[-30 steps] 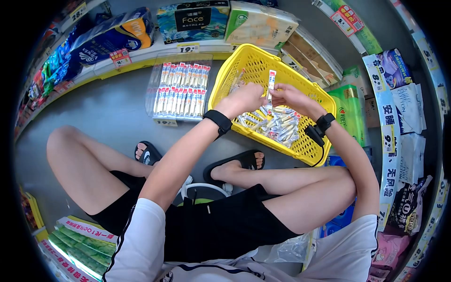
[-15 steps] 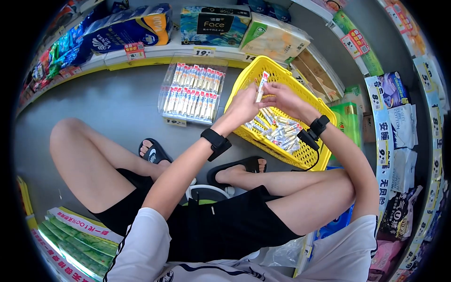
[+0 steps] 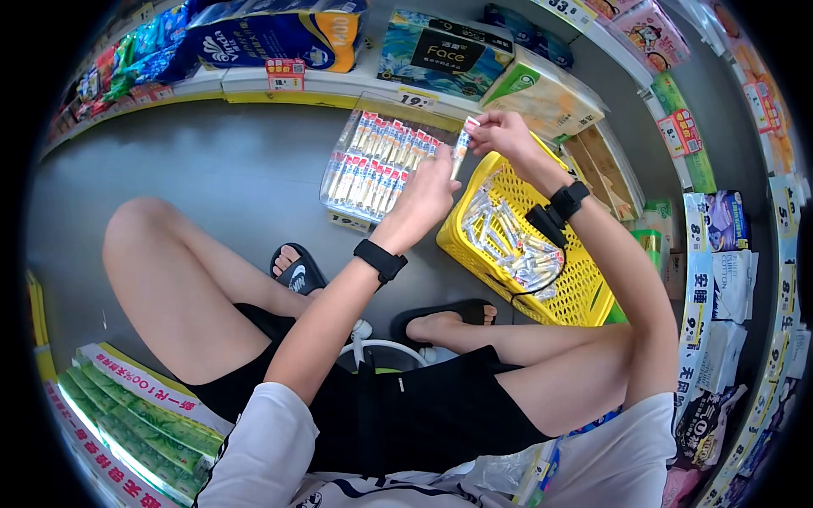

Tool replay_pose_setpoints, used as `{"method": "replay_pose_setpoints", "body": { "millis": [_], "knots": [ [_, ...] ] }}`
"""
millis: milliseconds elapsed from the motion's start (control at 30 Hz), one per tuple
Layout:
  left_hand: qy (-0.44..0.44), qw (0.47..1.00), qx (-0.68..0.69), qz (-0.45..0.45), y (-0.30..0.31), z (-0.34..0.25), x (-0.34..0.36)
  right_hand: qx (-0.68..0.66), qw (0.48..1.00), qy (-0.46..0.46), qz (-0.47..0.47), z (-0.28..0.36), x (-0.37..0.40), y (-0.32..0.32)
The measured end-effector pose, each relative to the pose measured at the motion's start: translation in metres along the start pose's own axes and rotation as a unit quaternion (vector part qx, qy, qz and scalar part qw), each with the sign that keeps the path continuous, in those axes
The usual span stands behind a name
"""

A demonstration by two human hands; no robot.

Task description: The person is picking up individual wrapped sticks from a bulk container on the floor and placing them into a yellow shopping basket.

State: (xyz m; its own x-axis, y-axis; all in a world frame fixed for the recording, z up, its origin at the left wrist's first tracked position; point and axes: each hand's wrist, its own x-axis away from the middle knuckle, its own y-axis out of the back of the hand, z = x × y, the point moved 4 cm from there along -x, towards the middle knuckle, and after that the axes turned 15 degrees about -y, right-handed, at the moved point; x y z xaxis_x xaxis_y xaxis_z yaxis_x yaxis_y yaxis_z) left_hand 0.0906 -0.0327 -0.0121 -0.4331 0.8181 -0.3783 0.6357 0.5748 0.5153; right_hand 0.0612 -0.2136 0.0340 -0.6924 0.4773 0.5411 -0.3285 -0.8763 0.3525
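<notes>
My right hand (image 3: 501, 140) pinches the red-topped end of a slim wrapped stick (image 3: 461, 150), held upright between the clear box and the yellow basket. My left hand (image 3: 429, 193) is at the box's right side, beside the stick's lower part; its fingertips overlap the rows, and whether they grip anything is hidden. The clear box (image 3: 345, 139) on the floor holds two rows of similar sticks, with a price tag on its front. Many loose sticks (image 3: 508, 237) lie in the yellow basket (image 3: 584, 279), under my right forearm.
Shelves with tissue packs (image 3: 449, 52) and a blue multipack (image 3: 275, 41) run behind the box. More goods line shelves at the right (image 3: 728, 279). Green packs (image 3: 140, 423) are at the lower left. My legs and sandals (image 3: 298, 271) flank a white round-rimmed object.
The view has shifted, so the box and basket appear further right. Both hands have moved from above the basket toward the box, and the stick has moved with my right hand.
</notes>
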Motion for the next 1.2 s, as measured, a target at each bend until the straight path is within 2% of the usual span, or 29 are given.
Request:
{"method": "replay_pose_setpoints", "body": {
  "millis": [33, 167, 267, 333, 400, 433, 467, 567, 700, 833, 900, 967, 1000, 1067, 1200],
  "knots": [
    [-0.012, 0.999, -0.027, -0.044, 0.009, 0.003, -0.002, 0.002, 1.000, 0.001, 0.001, 0.007, -0.010, -0.010],
    [0.032, 0.997, -0.025, -0.064, 0.036, 0.039, 0.002, 0.023, 0.999, -0.018, -0.046, 0.022, -0.055, -0.052],
    [0.054, 0.991, -0.088, -0.088, 0.047, 0.077, 0.015, 0.004, 0.994, -0.047, -0.096, 0.019, -0.093, -0.087],
    [0.099, 0.985, -0.111, -0.093, 0.052, 0.098, 0.021, -0.002, 0.995, -0.045, -0.087, 0.014, -0.124, -0.102],
    [0.094, 0.982, -0.123, -0.111, 0.052, 0.116, 0.024, -0.014, 0.995, -0.059, -0.083, 0.014, -0.141, -0.119],
    [0.085, 0.978, -0.136, -0.130, 0.052, 0.123, 0.025, 0.009, 0.989, -0.079, -0.122, 0.011, -0.149, -0.125],
    [0.089, 0.978, -0.146, -0.119, 0.050, 0.131, 0.027, 0.031, 0.982, -0.100, -0.159, 0.006, -0.156, -0.129],
    [0.118, 0.975, -0.173, -0.077, 0.048, 0.145, 0.024, 0.051, 0.976, -0.135, -0.162, -0.007, -0.173, -0.141],
    [0.090, 0.970, -0.211, -0.085, 0.038, 0.164, 0.021, 0.015, 0.985, -0.100, -0.143, -0.024, -0.193, -0.150],
    [0.082, 0.965, -0.245, -0.041, 0.028, 0.181, 0.013, 0.037, 0.986, -0.090, -0.135, -0.030, -0.210, -0.154],
    [0.053, 0.958, -0.283, -0.015, 0.018, 0.188, 0.011, 0.063, 0.981, -0.105, -0.149, -0.039, -0.223, -0.151],
    [0.055, 0.955, -0.291, -0.014, 0.012, 0.194, 0.009, 0.111, 0.967, -0.079, -0.217, -0.050, -0.239, -0.148],
    [0.056, 0.952, -0.300, -0.016, 0.010, 0.196, 0.007, 0.109, 0.966, -0.081, -0.218, -0.044, -0.234, -0.147],
    [0.052, 0.941, -0.333, -0.011, 0.008, 0.195, 0.002, 0.096, 0.966, -0.156, -0.183, -0.032, -0.218, -0.150],
    [0.065, 0.921, -0.384, 0.010, 0.003, 0.198, 0.003, 0.094, 0.954, -0.175, -0.225, -0.037, -0.221, -0.160]
  ]
}}
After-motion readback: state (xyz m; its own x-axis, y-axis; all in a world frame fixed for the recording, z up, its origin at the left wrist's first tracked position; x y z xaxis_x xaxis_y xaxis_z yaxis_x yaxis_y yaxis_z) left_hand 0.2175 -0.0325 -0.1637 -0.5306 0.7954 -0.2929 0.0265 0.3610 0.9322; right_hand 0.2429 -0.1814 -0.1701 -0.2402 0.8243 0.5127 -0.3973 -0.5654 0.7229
